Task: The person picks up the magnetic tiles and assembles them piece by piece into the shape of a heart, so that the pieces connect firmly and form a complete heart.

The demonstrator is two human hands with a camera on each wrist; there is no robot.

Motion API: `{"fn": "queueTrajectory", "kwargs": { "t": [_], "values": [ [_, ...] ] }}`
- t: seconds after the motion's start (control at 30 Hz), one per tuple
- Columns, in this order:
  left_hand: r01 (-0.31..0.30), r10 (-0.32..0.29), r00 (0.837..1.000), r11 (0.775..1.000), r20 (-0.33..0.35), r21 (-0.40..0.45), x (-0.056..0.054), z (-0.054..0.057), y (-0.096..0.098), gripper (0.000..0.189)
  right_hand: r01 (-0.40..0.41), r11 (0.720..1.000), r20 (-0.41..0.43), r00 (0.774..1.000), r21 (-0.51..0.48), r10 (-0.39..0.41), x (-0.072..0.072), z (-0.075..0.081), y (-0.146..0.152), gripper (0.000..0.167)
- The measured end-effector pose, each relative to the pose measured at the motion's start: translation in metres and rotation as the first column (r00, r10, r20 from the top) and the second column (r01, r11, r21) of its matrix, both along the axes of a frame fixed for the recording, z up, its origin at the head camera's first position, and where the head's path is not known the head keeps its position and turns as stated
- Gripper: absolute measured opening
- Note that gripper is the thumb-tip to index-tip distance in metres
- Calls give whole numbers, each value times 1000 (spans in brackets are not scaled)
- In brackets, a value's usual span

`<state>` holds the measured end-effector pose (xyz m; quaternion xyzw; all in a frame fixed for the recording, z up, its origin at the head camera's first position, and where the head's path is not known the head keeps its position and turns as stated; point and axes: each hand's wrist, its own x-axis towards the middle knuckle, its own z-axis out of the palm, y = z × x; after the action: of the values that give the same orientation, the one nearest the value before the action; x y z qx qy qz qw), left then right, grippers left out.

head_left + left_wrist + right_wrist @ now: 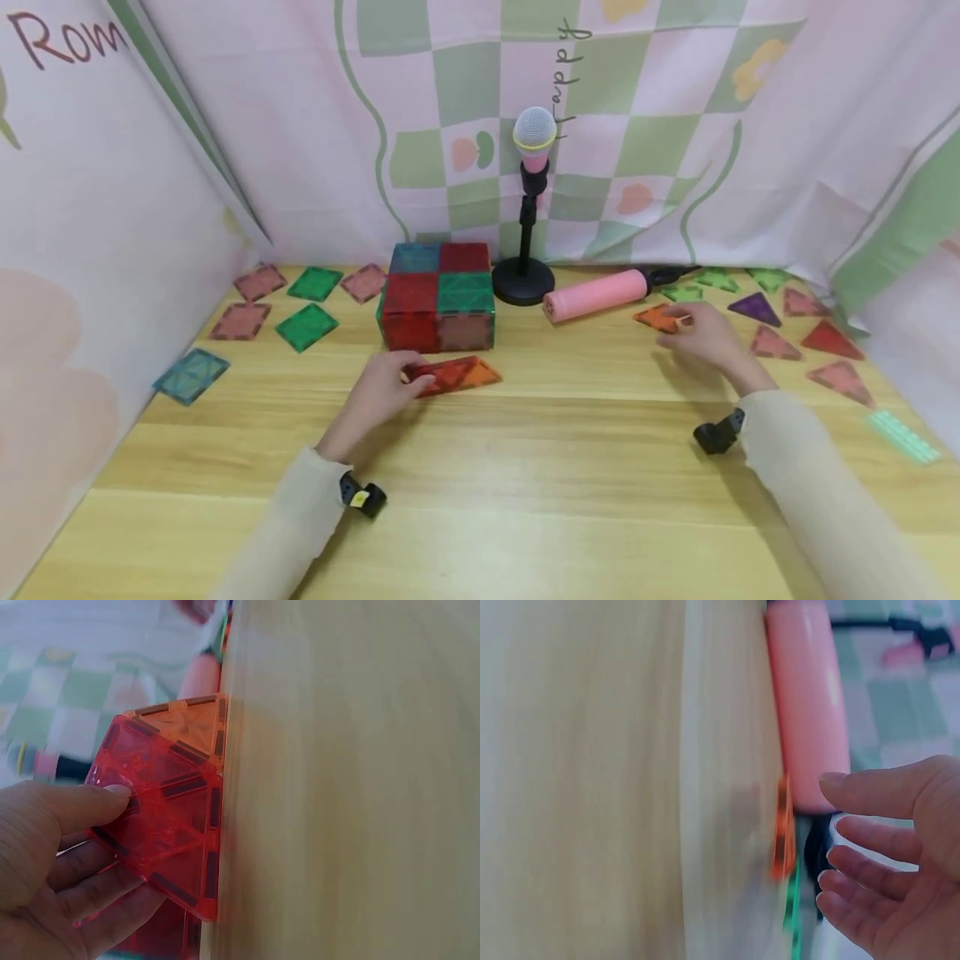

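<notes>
Between thumb and fingers, my left hand (382, 383) pinches translucent red magnetic tiles (161, 817), raised on edge over the tabletop in front of a tile box. An orange triangular tile (191, 724) adjoins their far end. The box (411, 333), built of red, green, blue and pink tiles, stands just behind this hand. At the right, my right hand (701, 337) reaches over another orange tile (652, 317). In the right wrist view its fingers are apart from the thumb, with a gap to that orange tile (782, 832).
A microphone on a black stand (525, 279) stands behind the box. A pink cylindrical handle (596, 296) with a black cord lies to its right. Loose green tiles (307, 327) and pink ones lie left; a purple triangle (756, 308) and red triangle (832, 339) lie right.
</notes>
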<state>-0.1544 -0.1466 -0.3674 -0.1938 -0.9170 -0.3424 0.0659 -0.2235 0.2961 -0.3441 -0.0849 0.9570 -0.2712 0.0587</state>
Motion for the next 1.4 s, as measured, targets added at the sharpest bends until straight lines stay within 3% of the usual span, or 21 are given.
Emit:
{"fn": "queueTrajectory", "kwargs": {
  "t": [0.2, 0.4, 0.57, 0.73, 0.97, 1.13, 1.4],
  "values": [
    [-80, 80, 997, 997, -12, -2, 3, -2, -37, 4, 24, 998, 61, 998, 57, -27, -12, -5, 29, 66],
    [-119, 119, 993, 993, -2, 14, 6, -4, -55, 5, 4, 998, 105, 994, 63, -11, -21, -9, 33, 76],
    [-138, 137, 990, 990, 22, 3, 6, -5, -60, 8, -89, 991, 48, 995, 104, 85, -33, -13, 26, 72],
    [-110, 111, 993, 994, 40, -5, 3, -6, -59, 7, -173, 963, -29, 983, 207, 183, -39, -17, 26, 61],
    [-107, 107, 993, 994, 53, 0, 1, -2, -58, 6, -218, 919, -36, 969, 327, 243, -41, -14, 26, 56],
    [-107, 107, 992, 994, 64, -7, -1, -1, -58, 6, -200, 942, -14, 977, 271, 212, -40, -12, 26, 50],
    [-101, 102, 993, 995, 60, -18, -2, -1, -60, 5, -139, 988, 54, 989, 69, 135, -31, -13, 17, 46]
  ]
}}
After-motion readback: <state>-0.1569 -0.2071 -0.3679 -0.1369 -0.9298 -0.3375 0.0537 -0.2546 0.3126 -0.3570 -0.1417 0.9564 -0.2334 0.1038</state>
